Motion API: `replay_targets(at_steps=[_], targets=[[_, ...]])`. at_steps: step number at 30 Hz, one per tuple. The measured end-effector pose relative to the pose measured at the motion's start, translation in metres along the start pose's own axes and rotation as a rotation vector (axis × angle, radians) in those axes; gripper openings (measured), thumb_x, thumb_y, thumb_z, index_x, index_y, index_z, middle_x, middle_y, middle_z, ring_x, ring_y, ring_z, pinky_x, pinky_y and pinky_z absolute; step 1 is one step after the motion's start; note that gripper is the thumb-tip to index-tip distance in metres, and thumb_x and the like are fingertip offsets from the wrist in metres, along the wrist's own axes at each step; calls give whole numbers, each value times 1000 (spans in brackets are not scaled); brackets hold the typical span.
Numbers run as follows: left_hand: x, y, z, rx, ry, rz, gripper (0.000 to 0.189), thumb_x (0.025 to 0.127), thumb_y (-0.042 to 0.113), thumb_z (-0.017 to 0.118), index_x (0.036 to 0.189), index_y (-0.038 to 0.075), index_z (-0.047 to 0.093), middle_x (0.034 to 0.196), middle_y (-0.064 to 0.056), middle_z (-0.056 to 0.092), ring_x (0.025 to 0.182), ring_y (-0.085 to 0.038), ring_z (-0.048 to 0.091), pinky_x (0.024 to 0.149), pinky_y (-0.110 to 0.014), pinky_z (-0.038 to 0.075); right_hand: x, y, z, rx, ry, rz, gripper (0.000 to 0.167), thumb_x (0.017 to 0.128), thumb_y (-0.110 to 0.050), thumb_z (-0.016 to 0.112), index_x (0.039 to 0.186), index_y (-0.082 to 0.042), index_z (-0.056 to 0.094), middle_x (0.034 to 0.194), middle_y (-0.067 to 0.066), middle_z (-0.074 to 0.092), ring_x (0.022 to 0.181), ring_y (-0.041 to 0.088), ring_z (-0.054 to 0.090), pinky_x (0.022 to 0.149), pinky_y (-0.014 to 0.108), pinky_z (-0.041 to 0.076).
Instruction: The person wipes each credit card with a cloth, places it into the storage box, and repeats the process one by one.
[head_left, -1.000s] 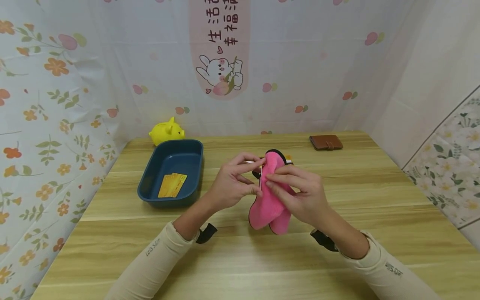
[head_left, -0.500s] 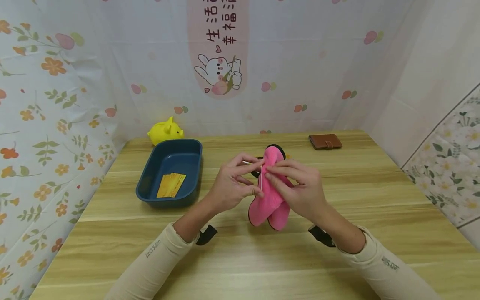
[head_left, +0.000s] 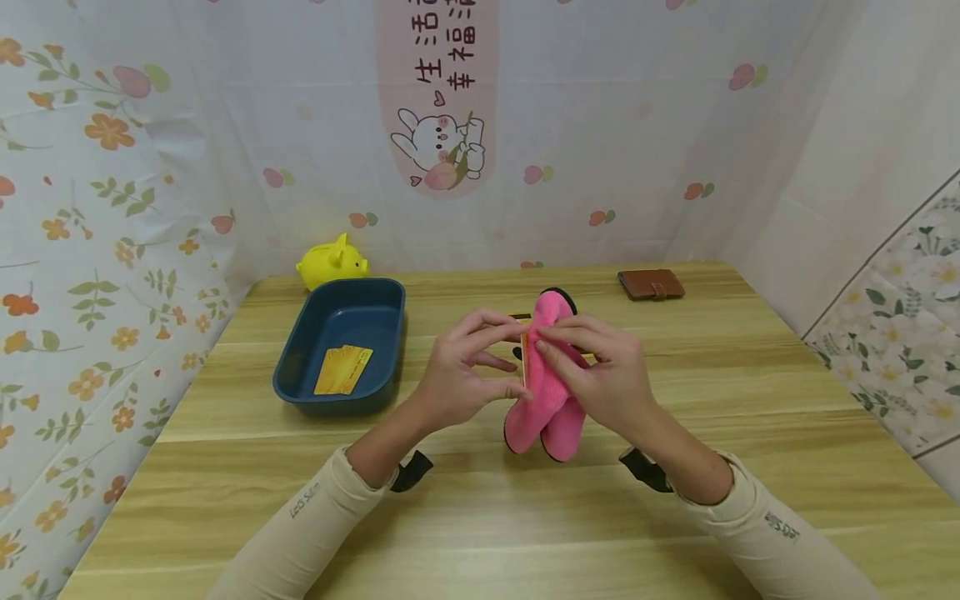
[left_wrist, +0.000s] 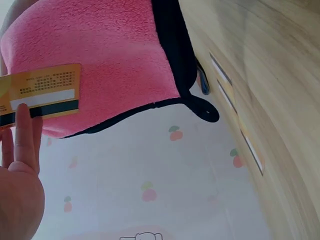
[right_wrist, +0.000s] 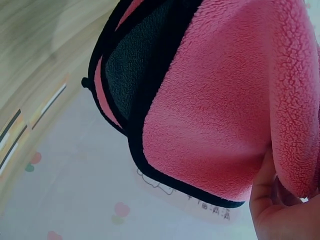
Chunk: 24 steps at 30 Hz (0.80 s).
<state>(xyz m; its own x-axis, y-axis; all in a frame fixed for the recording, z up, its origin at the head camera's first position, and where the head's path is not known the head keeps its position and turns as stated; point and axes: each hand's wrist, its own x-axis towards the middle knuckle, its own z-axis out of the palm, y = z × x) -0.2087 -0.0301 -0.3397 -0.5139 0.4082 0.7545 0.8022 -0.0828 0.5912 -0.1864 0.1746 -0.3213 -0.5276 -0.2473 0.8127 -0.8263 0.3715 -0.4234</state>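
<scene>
In the head view, my left hand (head_left: 468, 367) grips a yellow card (left_wrist: 55, 90) by its edges, thumb below and fingers above. The left wrist view shows the card's back, with a white strip, a dark stripe and small print. My right hand (head_left: 603, 371) pinches a folded pink fleece cloth (head_left: 543, 392) between thumb and fingers. Black edging runs round the cloth, and a black loop hangs from one corner. The cloth lies against the card, above the table. Its dark inner side (right_wrist: 132, 70) shows in the right wrist view.
To the left stands a blue tray (head_left: 287, 367) with yellow cards (head_left: 342, 371) in it. A yellow piggy bank (head_left: 330, 265) is behind it. At the back right lies a brown wallet (head_left: 651, 284). More cards (left_wrist: 252, 152) lie on the table (head_left: 480, 533) beyond the cloth.
The card has turned slightly, so a strip of its yellow face shows beside the cloth. The cloth has shifted a little, its lower ends moving right. Both hands keep their holds.
</scene>
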Motion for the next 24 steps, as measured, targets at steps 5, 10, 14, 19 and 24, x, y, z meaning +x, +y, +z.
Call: replay_targets(at_steps=[5, 10, 14, 19, 24], targets=[[2, 4, -3, -19, 32, 56, 65, 53, -11, 91, 113, -14, 65, 110, -21, 57, 94, -30, 66, 71, -33, 61, -1, 2, 0, -12, -2, 11, 25, 72, 12, 81, 95, 3, 77, 88, 11, 72, 73, 14, 63, 52, 12, 44], [1, 8, -5, -41, 67, 74, 69, 49, -15, 90, 112, -15, 64, 109, -23, 56, 93, -33, 66, 72, -35, 61, -1, 4, 0, -17, 0, 17, 26, 72, 12, 81, 95, 3, 77, 87, 10, 72, 72, 14, 63, 55, 12, 48], [0, 10, -7, -56, 107, 103, 63, 60, 3, 91, 112, -15, 62, 109, -25, 55, 98, -32, 64, 71, -37, 61, -2, 4, -1, -21, 0, 17, 23, 73, 10, 82, 94, 2, 77, 86, 9, 72, 71, 13, 61, 55, 12, 47], [0, 11, -8, -79, 177, 120, 67, 73, 33, 84, 112, -16, 61, 109, -27, 53, 103, -24, 62, 71, -40, 61, -5, 4, 0, -3, 8, 21, 24, 72, 10, 82, 94, 1, 78, 83, 7, 72, 70, 12, 58, 52, 12, 43], [-4, 12, -10, -102, 194, 87, 67, 74, 32, 84, 114, -16, 60, 111, -28, 51, 105, -21, 61, 73, -41, 61, -8, 3, 2, 20, 22, 10, 24, 71, 10, 82, 93, 1, 78, 84, 7, 72, 70, 11, 58, 51, 15, 39]])
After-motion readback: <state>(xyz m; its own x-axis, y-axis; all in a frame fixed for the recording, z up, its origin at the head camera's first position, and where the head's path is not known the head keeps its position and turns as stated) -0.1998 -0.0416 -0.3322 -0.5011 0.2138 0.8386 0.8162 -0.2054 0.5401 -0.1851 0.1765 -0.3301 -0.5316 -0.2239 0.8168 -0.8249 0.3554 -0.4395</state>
